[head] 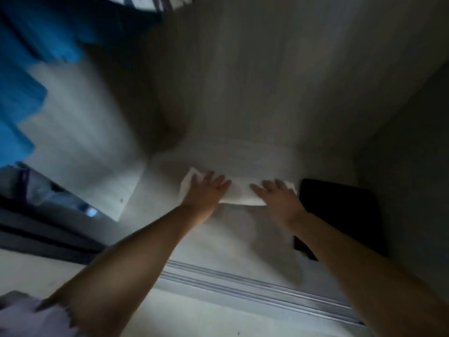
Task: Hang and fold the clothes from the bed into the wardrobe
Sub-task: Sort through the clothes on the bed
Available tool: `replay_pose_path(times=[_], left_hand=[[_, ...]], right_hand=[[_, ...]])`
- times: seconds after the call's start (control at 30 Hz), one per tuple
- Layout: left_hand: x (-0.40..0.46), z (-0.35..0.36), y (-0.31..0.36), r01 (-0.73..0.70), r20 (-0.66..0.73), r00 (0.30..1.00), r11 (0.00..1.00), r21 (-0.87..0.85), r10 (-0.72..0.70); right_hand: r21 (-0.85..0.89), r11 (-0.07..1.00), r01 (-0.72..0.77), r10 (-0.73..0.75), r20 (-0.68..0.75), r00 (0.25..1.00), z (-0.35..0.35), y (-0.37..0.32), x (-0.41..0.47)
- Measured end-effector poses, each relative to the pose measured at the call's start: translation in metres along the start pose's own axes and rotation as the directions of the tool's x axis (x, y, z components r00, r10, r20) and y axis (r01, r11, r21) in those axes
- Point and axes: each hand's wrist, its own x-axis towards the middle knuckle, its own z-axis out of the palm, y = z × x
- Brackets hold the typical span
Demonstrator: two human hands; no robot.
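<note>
1. Deep inside the wardrobe, on its pale floor (pixel 226 242), lay a folded white garment (pixel 239 193), close to the back wall and just left of a folded black item (pixel 340 215).
2. Both hands rested flat on top of it: the left hand (pixel 206 193) covered its left part and the right hand (pixel 279 198) its right part, with a strip of white cloth showing between them.
3. Fingers on each hand were spread and extended, pressing down on the fabric, not curled round it.
4. Judging by this, the step in hand was setting the folded piece in place on the wardrobe floor and smoothing it.
5. Next, the hands would need to lift off cleanly without dragging the fold open, then go back for another piece; the bed was out of view.
6. Farther out, blue clothing (pixel 26 69) hung at the left, and the sliding-door track (pixel 243 288) ran across below the forearms; motion blur softened everything.
</note>
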Motion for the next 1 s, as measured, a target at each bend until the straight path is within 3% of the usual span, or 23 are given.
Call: replay_pose_path(times=[0.17, 0.27, 0.43, 0.53, 0.6, 0.67, 0.77, 0.87, 1.0], left_hand=[[0.036, 0.100, 0.007, -0.040, 0.070, 0.997, 0.998, -0.044, 0.044], [0.027, 0.145, 0.020, -0.083, -0.079, 0.994, 0.995, -0.055, 0.079], [0.016, 0.150, 0.020, -0.058, 0.212, 0.970, 0.964, -0.261, 0.116], [0.021, 0.116, 0.015, -0.006, 0.404, 0.902, 0.941, -0.338, 0.151], [0.020, 0.079, 0.014, 0.030, 0.461, 0.875, 0.935, -0.354, 0.146], [0.015, 0.030, 0.018, 0.038, 0.395, 0.910, 0.924, -0.381, 0.125], [0.000, -0.059, 0.029, 0.078, 0.143, 0.990, 0.842, -0.534, -0.001], [-0.020, -0.152, 0.039, 0.005, -0.113, 0.990, 0.810, -0.587, -0.088], [-0.043, -0.267, 0.042, -0.026, -0.190, 0.976, 0.805, -0.592, -0.109]], right_hand=[[-0.020, 0.999, -0.048, 0.048, 0.050, 0.998, 0.097, -0.013, 0.033], [-0.040, 0.997, -0.065, 0.069, 0.100, 0.993, 0.149, -0.023, 0.023], [0.061, 0.998, -0.033, 0.023, 0.161, 0.987, 0.161, -0.018, 0.013], [0.143, 0.989, -0.041, -0.011, 0.348, 0.937, 0.133, -0.009, 0.019], [0.220, 0.973, -0.075, -0.027, 0.427, 0.904, 0.096, -0.006, 0.018], [0.261, 0.960, -0.097, -0.013, 0.389, 0.921, 0.050, -0.004, 0.006], [0.220, 0.964, -0.151, 0.088, 0.273, 0.958, -0.028, 0.004, -0.033], [0.219, 0.957, -0.192, 0.154, 0.177, 0.972, -0.111, 0.018, -0.078], [0.281, 0.922, -0.267, 0.262, 0.054, 0.964, -0.223, 0.038, -0.140]])
